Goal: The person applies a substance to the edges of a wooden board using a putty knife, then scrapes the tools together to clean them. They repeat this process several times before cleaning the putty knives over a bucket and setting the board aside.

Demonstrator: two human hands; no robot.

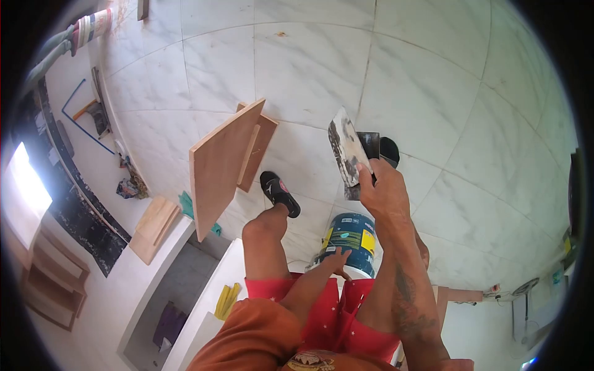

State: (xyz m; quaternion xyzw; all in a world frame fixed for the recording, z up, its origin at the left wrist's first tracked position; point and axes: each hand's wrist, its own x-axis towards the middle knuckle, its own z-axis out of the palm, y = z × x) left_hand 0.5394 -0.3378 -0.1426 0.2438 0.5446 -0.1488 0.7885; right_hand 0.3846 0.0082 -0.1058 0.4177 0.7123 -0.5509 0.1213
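Observation:
My right hand is closed around a wide putty knife, its pale blade streaked with dark marks. Just behind it, a dark flat blade shows in the same grip. My left hand lies against the near side of a blue paint bucket, fingers spread near its rim. The bucket, with a yellow and green label, is between my legs. Its inside is hidden from this angle.
A wooden board assembly stands on the tiled floor to the left, beside my sandalled foot. Wood pieces and yellow sticks lie on white ledges at left. A fan stands far right.

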